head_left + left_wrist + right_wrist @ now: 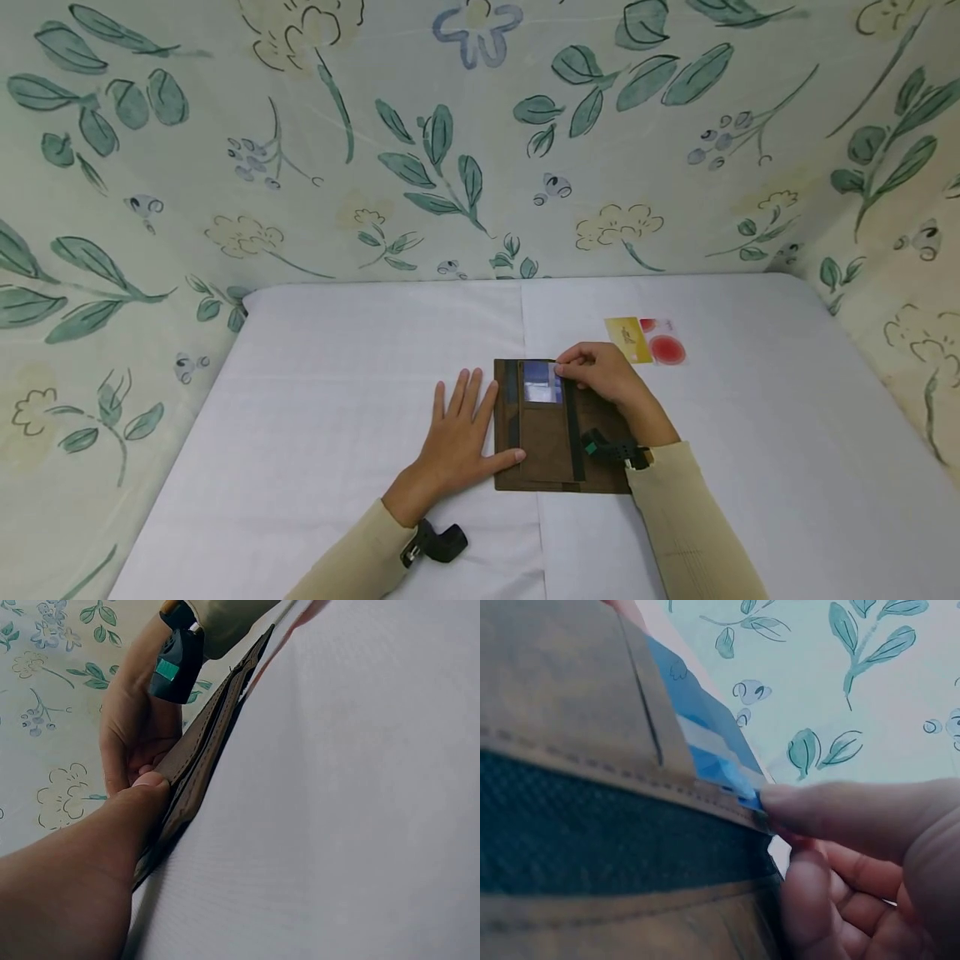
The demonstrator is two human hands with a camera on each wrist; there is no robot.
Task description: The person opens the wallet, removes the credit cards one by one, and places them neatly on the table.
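Note:
A brown wallet (543, 446) lies spread on the white cloth, with dark bands along its inside. A blue-and-white card (540, 382) sits at its upper part, its lower portion bordered by a brown pocket. My right hand (606, 377) pinches the card's corner; in the right wrist view, the thumb of the right hand (870, 859) presses the blue card (709, 731) and the other fingers curl below. With fingers spread, my left hand (459, 442) rests beside the wallet, its thumb on the wallet's left edge. The left wrist view shows that thumb on the wallet (206, 757).
Beyond my right hand lie a yellow card (628, 340) and a red-and-white card (666, 348), side by side. The white-covered table (337, 375) meets leaf-patterned fabric (465, 167) at its back and sides. A black camera (442, 543) is strapped on my left wrist.

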